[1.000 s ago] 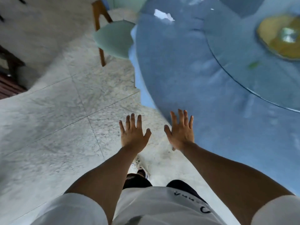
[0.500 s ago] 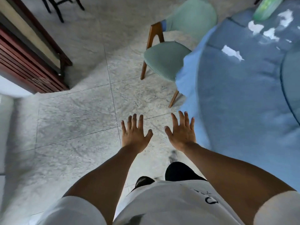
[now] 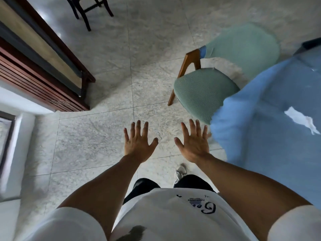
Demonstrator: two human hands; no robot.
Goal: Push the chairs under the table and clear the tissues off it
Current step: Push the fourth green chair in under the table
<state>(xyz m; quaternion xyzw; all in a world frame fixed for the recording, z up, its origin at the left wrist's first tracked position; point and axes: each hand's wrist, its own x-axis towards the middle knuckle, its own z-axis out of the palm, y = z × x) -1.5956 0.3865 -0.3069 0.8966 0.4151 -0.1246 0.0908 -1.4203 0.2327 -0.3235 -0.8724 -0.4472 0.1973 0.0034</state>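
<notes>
A green padded chair [image 3: 199, 92] with wooden legs stands at the table's edge, its seat partly under the hanging blue tablecloth. The round table [image 3: 271, 153] fills the right side. One crumpled white tissue [image 3: 301, 120] lies on the cloth near the rim. My left hand [image 3: 138, 142] and my right hand [image 3: 194, 141] are held out in front of me over the floor, fingers spread and straight, holding nothing. My right hand is just short of the chair seat and beside the cloth's edge, touching neither.
A dark wooden cabinet [image 3: 43, 73] runs along the left wall. The legs of a dark chair [image 3: 86, 9] show at the top. Pale marble floor tiles [image 3: 97, 134] lie between the cabinet and the table. My feet are below my hands.
The view has swung left and on along the table's rim. The green chair and the tissue now sit closer and further right. Both hands stay open and spread in front of me.
</notes>
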